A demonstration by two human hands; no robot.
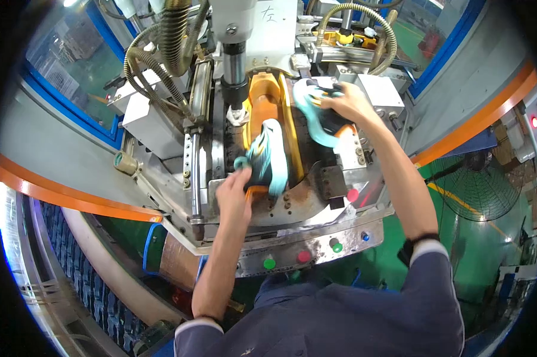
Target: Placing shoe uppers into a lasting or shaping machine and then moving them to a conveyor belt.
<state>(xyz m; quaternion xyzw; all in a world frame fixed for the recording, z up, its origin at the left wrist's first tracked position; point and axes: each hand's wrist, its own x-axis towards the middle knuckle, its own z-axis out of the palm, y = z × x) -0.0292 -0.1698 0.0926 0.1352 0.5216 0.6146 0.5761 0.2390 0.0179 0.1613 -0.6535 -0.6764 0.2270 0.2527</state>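
A teal and black shoe (273, 156) lies on the machine's front, its toe toward the brown-orange mould (265, 107) between yellow side pieces. My left hand (234, 193) is closed at its near left end, fingers pinching the edge by a small teal piece. Farther right, my right hand (353, 104) grips a second teal and black shoe (314, 116) by its dark upper part, above the machine's right side. Motion blurs this shoe, and my fingers partly hide it.
A metal press column (234, 65) stands behind the mould. Ribbed hoses (174, 35) hang at the left and others arch at the right. Green (269, 263) and red buttons line the front panel. Orange rails flank the opening, and a caged fan (481, 185) stands at the right.
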